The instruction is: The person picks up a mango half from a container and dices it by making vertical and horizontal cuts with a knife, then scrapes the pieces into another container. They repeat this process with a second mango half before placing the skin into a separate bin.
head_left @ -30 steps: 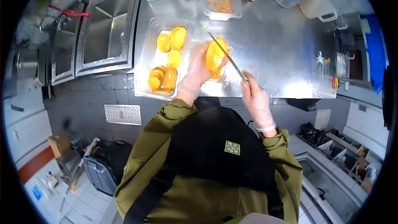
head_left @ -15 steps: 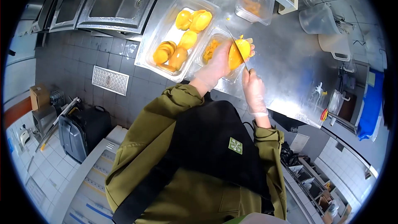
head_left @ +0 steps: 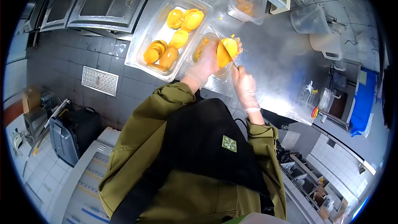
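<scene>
Above a small clear container [head_left: 192, 58] holding orange pieces, a peeled mango [head_left: 232, 46] rests in my gloved left hand [head_left: 208, 63], with fingertips wrapped past its far side. My right hand [head_left: 243, 84], also gloved, is closed around the handle of a knife [head_left: 221, 41]. The long thin blade lies diagonally across the mango's face, its tip pointing up and left. Left of my hands, a larger clear tray [head_left: 133, 60] holds several yellow peeled mango halves [head_left: 179, 38]. My left palm hides part of the small container.
A lidded clear container [head_left: 247, 4] with orange bits stands at the back of the steel table [head_left: 282, 54]. Clear measuring jugs [head_left: 311, 20] are at the far right. A steel sink [head_left: 110, 0] lies left of the tray. Red-and-yellow handles [head_left: 314, 112] show near the right edge.
The whole view has shifted, so the table and my hands appear farther left. My grip on the mango and knife looks the same, with the blade still across the fruit.
</scene>
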Demonstrator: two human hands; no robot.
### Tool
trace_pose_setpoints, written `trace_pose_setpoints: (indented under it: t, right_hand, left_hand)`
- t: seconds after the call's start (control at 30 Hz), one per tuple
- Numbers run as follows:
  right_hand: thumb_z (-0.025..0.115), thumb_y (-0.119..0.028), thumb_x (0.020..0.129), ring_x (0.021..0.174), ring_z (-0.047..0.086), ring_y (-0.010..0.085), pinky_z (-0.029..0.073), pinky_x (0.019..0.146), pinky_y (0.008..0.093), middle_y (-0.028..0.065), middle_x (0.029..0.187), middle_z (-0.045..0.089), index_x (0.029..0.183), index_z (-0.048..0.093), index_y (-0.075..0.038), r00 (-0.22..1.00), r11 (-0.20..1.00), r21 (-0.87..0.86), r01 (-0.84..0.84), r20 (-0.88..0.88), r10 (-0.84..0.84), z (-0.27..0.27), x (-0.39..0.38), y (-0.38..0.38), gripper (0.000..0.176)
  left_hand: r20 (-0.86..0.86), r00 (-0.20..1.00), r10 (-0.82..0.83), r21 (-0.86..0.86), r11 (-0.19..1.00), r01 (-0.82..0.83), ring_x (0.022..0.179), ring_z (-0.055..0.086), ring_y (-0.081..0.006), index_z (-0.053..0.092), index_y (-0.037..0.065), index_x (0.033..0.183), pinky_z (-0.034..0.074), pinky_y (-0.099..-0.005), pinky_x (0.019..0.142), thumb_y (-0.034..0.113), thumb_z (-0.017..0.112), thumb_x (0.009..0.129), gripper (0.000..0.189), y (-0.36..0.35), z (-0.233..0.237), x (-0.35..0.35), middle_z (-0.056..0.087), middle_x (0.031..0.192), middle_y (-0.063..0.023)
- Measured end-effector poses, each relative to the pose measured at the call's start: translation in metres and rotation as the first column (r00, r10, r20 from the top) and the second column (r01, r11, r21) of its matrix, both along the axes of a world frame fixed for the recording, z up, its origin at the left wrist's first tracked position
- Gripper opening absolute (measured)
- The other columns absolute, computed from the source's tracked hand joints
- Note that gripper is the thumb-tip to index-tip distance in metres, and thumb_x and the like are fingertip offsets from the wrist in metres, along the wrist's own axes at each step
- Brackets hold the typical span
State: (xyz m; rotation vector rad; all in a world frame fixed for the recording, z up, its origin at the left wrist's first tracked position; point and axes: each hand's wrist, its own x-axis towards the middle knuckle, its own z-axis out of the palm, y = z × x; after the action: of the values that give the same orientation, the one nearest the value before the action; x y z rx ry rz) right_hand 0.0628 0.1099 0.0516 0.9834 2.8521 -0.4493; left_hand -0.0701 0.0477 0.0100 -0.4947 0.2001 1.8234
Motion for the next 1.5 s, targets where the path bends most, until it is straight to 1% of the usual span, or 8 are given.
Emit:
trace_pose_setpoints:
  t: [0.4,0.53,0.63,0.77,0.87,1.07,1.17,1.5]
  right_hand:
    - [0.046,-0.028,0.089,0.065,0.056,0.0429,0.045,0.056,0.0485,0.0243,0.066,0.057,0.081,0.056,-0.003,0.996,0.997,-0.082,0.013,-0.082,-0.020,-0.006,0.005,0.005,0.028]
    - [0.046,-0.028,0.089,0.066,0.056,0.0433,0.045,0.056,0.0486,0.0253,0.067,0.056,0.082,0.056,-0.003,0.996,0.997,-0.067,0.043,-0.077,-0.048,-0.029,0.000,0.005,0.028]
    - [0.045,-0.028,0.089,0.066,0.055,0.0437,0.045,0.057,0.0489,0.0258,0.067,0.056,0.082,0.055,-0.002,0.998,0.998,-0.066,0.018,-0.062,-0.022,-0.019,-0.005,0.005,0.028]
    - [0.045,-0.028,0.090,0.067,0.055,0.0442,0.044,0.057,0.0493,0.0259,0.068,0.056,0.082,0.055,-0.002,0.995,0.994,-0.107,0.007,-0.099,-0.018,-0.014,0.004,-0.001,0.029]
    - [0.045,-0.027,0.090,0.067,0.055,0.0443,0.044,0.057,0.0491,0.0261,0.069,0.056,0.082,0.055,-0.001,0.992,0.994,-0.110,-0.005,-0.123,-0.009,-0.028,0.007,0.003,0.029]
    - [0.046,-0.026,0.090,0.070,0.055,0.0442,0.044,0.057,0.0479,0.0268,0.070,0.056,0.082,0.055,0.001,0.989,0.988,-0.155,-0.016,-0.149,-0.007,-0.005,0.002,0.002,0.030]
    - [0.046,-0.026,0.089,0.071,0.055,0.0444,0.044,0.058,0.0478,0.0270,0.071,0.056,0.082,0.055,0.001,0.989,0.985,-0.170,0.002,-0.142,-0.027,-0.013,0.011,-0.002,0.030]
    - [0.045,-0.026,0.089,0.066,0.055,0.0442,0.044,0.056,0.0489,0.0261,0.066,0.055,0.077,0.054,-0.001,0.984,0.980,-0.199,0.015,-0.171,-0.050,0.005,0.015,-0.004,0.029]
  left_hand:
    - [-0.023,1.000,0.015,0.013,1.000,-0.014,0.103,0.053,-0.0329,0.042,-0.008,0.119,0.042,-0.0404,0.092,0.033,0.017,0.094,0.054,0.011,-0.012,0.006,0.052,0.112,-0.0225]
    - [-0.305,0.951,0.057,-0.021,0.998,-0.066,0.103,0.053,-0.0323,0.041,-0.007,0.120,0.043,-0.0409,0.091,0.038,0.014,0.094,0.058,0.015,-0.007,0.017,0.052,0.114,-0.0216]
    - [-0.031,0.995,0.091,-0.089,0.992,-0.094,0.087,0.060,-0.0298,0.050,-0.010,0.106,0.048,-0.0376,0.082,0.026,0.022,0.092,0.048,0.011,-0.004,0.011,0.060,0.098,-0.0200]
    - [0.010,1.000,0.003,0.005,1.000,-0.003,0.103,0.054,-0.0324,0.044,-0.006,0.119,0.044,-0.0403,0.090,0.041,0.011,0.093,0.063,0.008,-0.011,0.004,0.054,0.112,-0.0208]
    - [-0.254,0.967,-0.016,-0.112,0.994,-0.013,0.103,0.053,-0.0335,0.044,-0.006,0.120,0.043,-0.0416,0.091,0.041,0.011,0.093,0.063,0.008,0.011,0.014,0.054,0.113,-0.0223]
    - [0.015,1.000,-0.008,-0.017,1.000,0.008,0.106,0.052,-0.0349,0.041,-0.008,0.121,0.042,-0.0413,0.093,0.038,0.013,0.093,0.061,0.012,-0.006,0.006,0.052,0.115,-0.0239]
    - [0.003,1.000,0.024,0.023,0.999,-0.024,0.088,0.060,-0.0307,0.052,-0.011,0.107,0.049,-0.0357,0.079,0.034,0.021,0.092,0.056,0.005,0.010,0.006,0.060,0.099,-0.0214]
    - [0.001,1.000,0.011,0.049,0.999,-0.011,0.103,0.053,-0.0351,0.044,-0.012,0.116,0.043,-0.0395,0.090,0.038,0.014,0.093,0.063,0.007,0.006,0.007,0.053,0.112,-0.0246]
